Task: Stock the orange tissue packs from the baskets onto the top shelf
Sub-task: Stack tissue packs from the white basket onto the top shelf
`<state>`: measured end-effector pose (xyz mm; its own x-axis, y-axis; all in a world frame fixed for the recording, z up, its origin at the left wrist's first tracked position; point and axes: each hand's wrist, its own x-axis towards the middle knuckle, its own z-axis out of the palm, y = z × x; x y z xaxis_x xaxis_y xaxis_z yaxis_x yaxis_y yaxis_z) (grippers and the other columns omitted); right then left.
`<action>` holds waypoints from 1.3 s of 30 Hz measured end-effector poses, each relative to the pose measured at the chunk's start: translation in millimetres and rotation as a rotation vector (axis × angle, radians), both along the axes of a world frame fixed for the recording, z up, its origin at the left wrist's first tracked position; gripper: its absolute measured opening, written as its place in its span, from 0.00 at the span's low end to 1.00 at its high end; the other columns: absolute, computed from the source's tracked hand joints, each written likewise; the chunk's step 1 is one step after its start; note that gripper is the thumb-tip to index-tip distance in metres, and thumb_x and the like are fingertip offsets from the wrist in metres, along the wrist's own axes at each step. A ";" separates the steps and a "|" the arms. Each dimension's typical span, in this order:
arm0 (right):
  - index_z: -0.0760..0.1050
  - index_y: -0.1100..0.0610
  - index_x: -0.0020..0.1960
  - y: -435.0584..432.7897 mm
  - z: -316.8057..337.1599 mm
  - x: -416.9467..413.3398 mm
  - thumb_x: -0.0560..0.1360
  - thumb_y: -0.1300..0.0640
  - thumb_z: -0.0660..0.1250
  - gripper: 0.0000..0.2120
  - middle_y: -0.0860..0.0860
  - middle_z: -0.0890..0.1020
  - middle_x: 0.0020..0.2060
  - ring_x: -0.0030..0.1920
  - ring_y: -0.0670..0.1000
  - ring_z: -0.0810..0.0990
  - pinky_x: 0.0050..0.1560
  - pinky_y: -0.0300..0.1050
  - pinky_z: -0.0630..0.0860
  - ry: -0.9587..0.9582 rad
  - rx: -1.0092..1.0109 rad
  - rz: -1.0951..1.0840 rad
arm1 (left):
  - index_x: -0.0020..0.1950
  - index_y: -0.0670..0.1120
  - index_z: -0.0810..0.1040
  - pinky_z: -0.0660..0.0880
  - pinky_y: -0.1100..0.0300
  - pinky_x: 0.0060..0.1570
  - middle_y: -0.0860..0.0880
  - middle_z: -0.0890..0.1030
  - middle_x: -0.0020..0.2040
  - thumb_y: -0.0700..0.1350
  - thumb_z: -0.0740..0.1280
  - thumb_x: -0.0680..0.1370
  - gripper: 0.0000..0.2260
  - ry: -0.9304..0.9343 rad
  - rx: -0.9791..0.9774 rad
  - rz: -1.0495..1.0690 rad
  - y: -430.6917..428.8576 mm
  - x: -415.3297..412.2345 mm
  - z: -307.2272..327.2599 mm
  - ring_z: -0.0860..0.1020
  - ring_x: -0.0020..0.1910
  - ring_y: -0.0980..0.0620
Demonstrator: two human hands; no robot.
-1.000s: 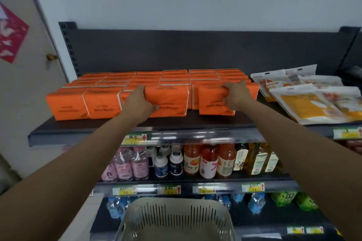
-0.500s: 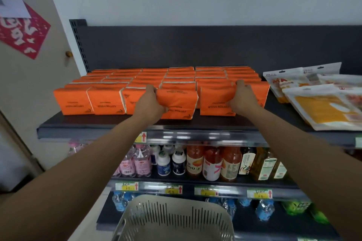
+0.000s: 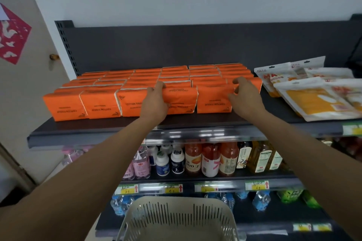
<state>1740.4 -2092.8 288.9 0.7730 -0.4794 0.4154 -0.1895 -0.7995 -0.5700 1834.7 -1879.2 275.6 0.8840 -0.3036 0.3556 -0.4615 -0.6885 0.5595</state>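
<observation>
My left hand (image 3: 154, 101) has its fingers curled over the top front edge of a front-row pack (image 3: 182, 101), one of the orange tissue packs (image 3: 156, 76) filling the top shelf (image 3: 98, 125). My right hand (image 3: 245, 96) sits at the right end of the end pack (image 3: 213, 100), fingers loosely apart; I cannot tell if they hold it. Bare shelf shows ahead of the front row, and between that end and the snack pouches (image 3: 313, 100).

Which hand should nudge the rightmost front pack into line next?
Right. The right hand sits at the right edge of the end pack, fingers curled by its top corner. The left hand is busy gripping the middle pack, so it would likely have to let go first.
</observation>
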 end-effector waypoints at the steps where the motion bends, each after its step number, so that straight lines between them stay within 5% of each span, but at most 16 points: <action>1: 0.67 0.59 0.67 3.7 -0.2 -3.3 0.77 0.60 0.64 0.19 0.58 0.75 0.58 0.49 0.55 0.78 0.47 0.49 0.76 -0.010 0.000 0.003 | 0.66 0.47 0.65 0.73 0.52 0.45 0.40 0.69 0.61 0.37 0.67 0.75 0.22 -0.006 0.006 0.004 -1.1 1.2 -1.0 0.76 0.47 0.40; 6: 0.70 0.58 0.61 23.5 -3.7 -22.3 0.78 0.60 0.64 0.13 0.50 0.76 0.40 0.35 0.46 0.74 0.33 0.37 0.70 -0.036 0.037 0.095 | 0.67 0.46 0.64 0.72 0.51 0.38 0.39 0.70 0.60 0.35 0.63 0.76 0.20 -0.093 0.050 0.091 -6.2 9.4 -9.4 0.77 0.45 0.38; 11: 0.75 0.57 0.53 48.0 -11.6 -41.6 0.77 0.60 0.64 0.05 0.51 0.77 0.39 0.39 0.51 0.77 0.41 0.43 0.75 0.070 0.139 0.253 | 0.71 0.48 0.59 0.69 0.51 0.41 0.40 0.74 0.60 0.34 0.61 0.76 0.25 -0.136 0.039 0.085 -4.9 8.3 -11.1 0.78 0.51 0.36; 14: 0.77 0.56 0.49 63.6 -25.6 -54.8 0.77 0.59 0.65 0.03 0.47 0.78 0.37 0.36 0.45 0.76 0.37 0.36 0.74 0.188 0.154 0.302 | 0.68 0.47 0.61 0.72 0.50 0.42 0.39 0.74 0.62 0.36 0.63 0.76 0.23 -0.163 0.040 -0.015 3.0 -8.3 -13.7 0.78 0.51 0.38; 17: 0.77 0.56 0.48 81.7 -53.6 -65.3 0.76 0.60 0.66 0.02 0.46 0.79 0.36 0.35 0.45 0.77 0.35 0.36 0.74 0.404 0.171 0.359 | 0.64 0.44 0.66 0.71 0.54 0.39 0.42 0.76 0.49 0.39 0.64 0.76 0.17 -0.155 0.045 -0.246 15.0 -33.8 -24.2 0.76 0.44 0.43; 22: 0.79 0.59 0.50 116.5 -141.8 -83.3 0.76 0.56 0.66 0.07 0.48 0.80 0.43 0.41 0.47 0.79 0.45 0.40 0.76 0.874 0.101 0.419 | 0.53 0.45 0.75 0.63 0.63 0.31 0.54 0.72 0.36 0.43 0.66 0.76 0.06 0.117 0.204 -0.581 36.0 -72.3 -78.7 0.71 0.35 0.55; 26: 0.79 0.64 0.55 140.4 -224.0 -104.5 0.76 0.57 0.65 0.13 0.55 0.81 0.52 0.50 0.54 0.82 0.50 0.43 0.76 1.242 0.131 0.453 | 0.51 0.44 0.77 0.67 0.66 0.34 0.54 0.74 0.39 0.43 0.67 0.76 0.06 0.345 0.328 -0.649 62.8 -85.0 -138.7 0.73 0.38 0.56; 29: 0.80 0.64 0.49 153.0 -284.4 -119.4 0.75 0.57 0.66 0.11 0.58 0.83 0.49 0.48 0.56 0.83 0.51 0.45 0.78 1.408 0.069 0.465 | 0.52 0.44 0.77 0.66 0.69 0.33 0.54 0.73 0.39 0.43 0.67 0.76 0.06 0.454 0.406 -0.657 85.5 -87.6 -176.2 0.71 0.37 0.55; 32: 0.78 0.59 0.40 161.5 -329.9 -129.8 0.72 0.58 0.70 0.05 0.52 0.79 0.34 0.31 0.49 0.76 0.36 0.41 0.78 1.505 0.119 0.394 | 0.53 0.44 0.78 0.68 0.65 0.35 0.50 0.77 0.45 0.42 0.66 0.76 0.06 0.522 0.448 -0.634 104.8 -90.5 -207.2 0.74 0.42 0.53; 35: 0.77 0.61 0.46 167.0 -353.0 -132.9 0.72 0.61 0.71 0.05 0.57 0.78 0.41 0.30 0.52 0.74 0.21 0.35 0.68 1.555 0.158 0.382 | 0.52 0.45 0.79 0.67 0.63 0.40 0.49 0.78 0.46 0.41 0.65 0.76 0.07 0.541 0.472 -0.621 117.6 -93.1 -230.2 0.73 0.44 0.53; 37: 0.74 0.62 0.48 167.1 -363.2 -131.7 0.72 0.64 0.70 0.07 0.56 0.78 0.45 0.36 0.54 0.77 0.22 0.36 0.67 1.527 0.132 0.388 | 0.51 0.45 0.78 0.67 0.64 0.41 0.50 0.77 0.46 0.42 0.65 0.76 0.06 0.563 0.470 -0.625 122.2 -95.3 -241.8 0.73 0.44 0.54; 39: 0.69 0.62 0.60 167.8 -372.2 -129.9 0.70 0.68 0.70 0.20 0.56 0.75 0.42 0.36 0.55 0.76 0.25 0.39 0.68 1.529 0.173 0.351 | 0.50 0.46 0.78 0.67 0.63 0.44 0.52 0.77 0.45 0.42 0.65 0.76 0.05 0.585 0.456 -0.615 125.2 -97.6 -251.3 0.74 0.44 0.55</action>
